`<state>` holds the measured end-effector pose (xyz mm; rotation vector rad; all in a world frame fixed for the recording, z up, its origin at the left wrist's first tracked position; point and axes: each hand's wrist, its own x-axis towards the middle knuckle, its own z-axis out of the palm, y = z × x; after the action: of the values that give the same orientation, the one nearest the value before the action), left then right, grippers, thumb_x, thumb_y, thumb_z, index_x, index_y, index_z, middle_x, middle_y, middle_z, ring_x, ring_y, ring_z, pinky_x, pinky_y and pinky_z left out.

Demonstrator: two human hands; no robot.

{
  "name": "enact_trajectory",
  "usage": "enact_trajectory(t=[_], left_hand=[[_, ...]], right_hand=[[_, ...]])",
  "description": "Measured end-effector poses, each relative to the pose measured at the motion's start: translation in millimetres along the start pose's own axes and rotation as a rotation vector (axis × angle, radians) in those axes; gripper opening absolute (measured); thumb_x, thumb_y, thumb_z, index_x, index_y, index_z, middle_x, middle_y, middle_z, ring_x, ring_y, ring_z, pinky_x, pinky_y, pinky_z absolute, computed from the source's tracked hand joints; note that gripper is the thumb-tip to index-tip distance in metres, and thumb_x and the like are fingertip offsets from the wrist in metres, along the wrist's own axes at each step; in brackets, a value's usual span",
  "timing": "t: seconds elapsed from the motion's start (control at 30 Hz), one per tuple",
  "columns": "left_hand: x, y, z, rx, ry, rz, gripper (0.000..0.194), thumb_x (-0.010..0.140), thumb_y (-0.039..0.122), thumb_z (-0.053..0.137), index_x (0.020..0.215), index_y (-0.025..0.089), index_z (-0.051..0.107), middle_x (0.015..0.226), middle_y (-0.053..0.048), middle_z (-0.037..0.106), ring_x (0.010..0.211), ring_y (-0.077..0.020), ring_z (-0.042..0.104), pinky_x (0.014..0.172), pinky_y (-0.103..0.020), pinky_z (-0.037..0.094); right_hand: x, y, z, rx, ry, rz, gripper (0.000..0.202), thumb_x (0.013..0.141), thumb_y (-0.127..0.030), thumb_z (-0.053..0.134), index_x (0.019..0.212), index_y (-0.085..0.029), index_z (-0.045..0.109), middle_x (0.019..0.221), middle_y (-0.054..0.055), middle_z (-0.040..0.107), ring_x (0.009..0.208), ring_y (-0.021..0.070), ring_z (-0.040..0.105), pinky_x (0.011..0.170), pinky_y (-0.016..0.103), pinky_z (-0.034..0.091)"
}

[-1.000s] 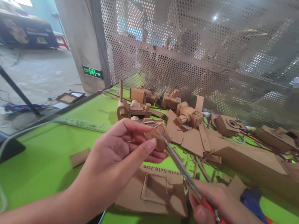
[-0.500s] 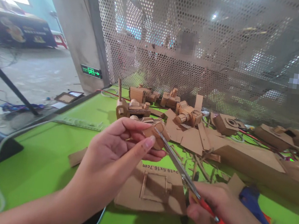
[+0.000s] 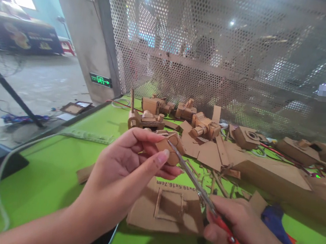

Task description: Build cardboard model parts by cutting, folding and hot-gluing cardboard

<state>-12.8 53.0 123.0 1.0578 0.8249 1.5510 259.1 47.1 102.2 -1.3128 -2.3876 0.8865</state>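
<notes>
My left hand [image 3: 126, 173] pinches a small cardboard piece [image 3: 167, 148] with drawn curved lines between thumb and fingers. My right hand [image 3: 236, 223] is wrapped round red-handled scissors [image 3: 193, 178], whose narrow metal blades look together. Their tip touches or lies just over the face of the piece, near a curved line. Below my hands a flat cardboard sheet [image 3: 142, 211] lies on the green table, with a raised rectangular frame [image 3: 170, 205] on it and printed figures along its far edge.
Cardboard camera-like models [image 3: 206, 123] stand along the back before a perforated metal screen [image 3: 174, 39]. Cut scraps and a long cardboard strip [image 3: 274, 188] lie right of centre. A blue-handled tool [image 3: 275, 229] is at right, a phone [image 3: 102, 240] under my left wrist, a white cable [image 3: 0, 180] at left.
The view has shifted slightly, moving the scene a little right and down. Both hands keep their grips; the scissors' tip stays at the piece with little movement.
</notes>
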Motion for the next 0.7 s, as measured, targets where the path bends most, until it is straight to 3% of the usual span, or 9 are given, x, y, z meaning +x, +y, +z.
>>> enact_trajectory(t=[0.07, 0.2, 0.5, 0.7], left_hand=[[1, -1, -0.8, -0.007, -0.007, 0.004, 0.027, 0.096, 0.025, 0.096, 0.107, 0.022, 0.072, 0.08, 0.002, 0.088, 0.073, -0.0153, 0.089, 0.067, -0.013, 0.069], [3, -3, -1.9, -0.028, -0.028, 0.009, 0.027, 0.097, 0.024, 0.095, 0.108, 0.021, 0.07, 0.086, -0.002, 0.091, 0.076, -0.0154, 0.089, 0.073, -0.016, 0.071], [6, -6, -4.8, -0.075, 0.0, -0.029, 0.026, 0.099, 0.018, 0.091, 0.106, 0.02, 0.066, 0.089, -0.002, 0.091, 0.077, -0.015, 0.089, 0.075, -0.017, 0.072], [17, -2, -5.3, -0.125, 0.095, -0.036, 0.033, 0.089, 0.017, 0.098, 0.097, 0.02, 0.066, 0.084, 0.001, 0.087, 0.08, -0.0167, 0.088, 0.066, -0.017, 0.071]], right_hand=[[1, 0, -4, -0.012, -0.066, 0.049, 0.066, 0.111, -0.085, 0.042, 0.084, -0.025, 0.052, 0.075, -0.002, 0.057, 0.067, 0.0166, 0.048, 0.058, 0.028, 0.035], [-2, -7, -9, -0.027, -0.077, 0.163, 0.064, 0.106, -0.087, 0.048, 0.09, -0.026, 0.057, 0.086, 0.005, 0.071, 0.076, 0.0232, 0.064, 0.066, 0.03, 0.049], [-7, -6, -9, -0.04, -0.035, 0.184, 0.052, 0.108, -0.075, 0.059, 0.089, -0.027, 0.065, 0.083, 0.004, 0.073, 0.075, 0.0237, 0.066, 0.061, 0.029, 0.052], [-12, 5, -10, -0.03, 0.055, 0.159, 0.055, 0.108, -0.077, 0.053, 0.094, -0.027, 0.071, 0.096, 0.006, 0.081, 0.089, 0.0286, 0.077, 0.076, 0.032, 0.062]])
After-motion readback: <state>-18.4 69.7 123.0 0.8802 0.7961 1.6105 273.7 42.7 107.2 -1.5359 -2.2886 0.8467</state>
